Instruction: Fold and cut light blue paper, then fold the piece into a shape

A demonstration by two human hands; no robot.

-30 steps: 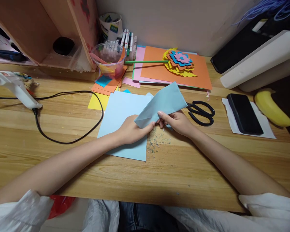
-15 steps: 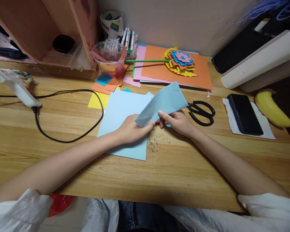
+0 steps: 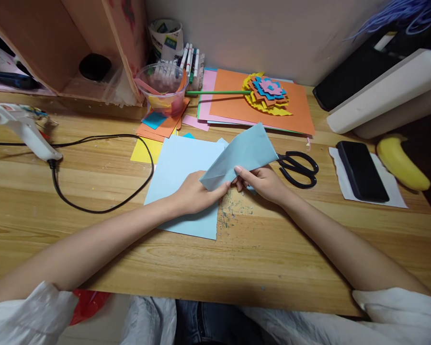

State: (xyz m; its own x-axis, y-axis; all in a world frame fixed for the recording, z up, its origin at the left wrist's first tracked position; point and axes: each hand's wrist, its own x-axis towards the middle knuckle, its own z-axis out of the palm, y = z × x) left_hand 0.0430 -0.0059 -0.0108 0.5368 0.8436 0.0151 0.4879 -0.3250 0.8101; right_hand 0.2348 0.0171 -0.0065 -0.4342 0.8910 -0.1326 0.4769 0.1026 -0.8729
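A strip of light blue paper [image 3: 242,155] is held between both hands, tilted up toward the right. My left hand [image 3: 200,194] is closed on its lower left end, thumb on the near edge and fingers hidden behind. My right hand [image 3: 264,181] pinches the strip's near edge with the thumb on top; its other fingers are curled underneath. Beneath my left hand lies a larger light blue sheet [image 3: 187,155] on the wooden table. Just right of the strip, black-handled scissors [image 3: 297,168] lie with their blades hidden behind it.
A paper flower [image 3: 269,93] with a green stem lies on stacked coloured sheets [image 3: 228,103]. To the left are a white glue gun [image 3: 25,129] with its looping cord and a clear plastic cup [image 3: 163,91]. A black phone [image 3: 362,170] and a banana [image 3: 402,162] are at the right.
Both hands and the blue strip keep almost the same pose. Only a slight shift of the whole view shows.
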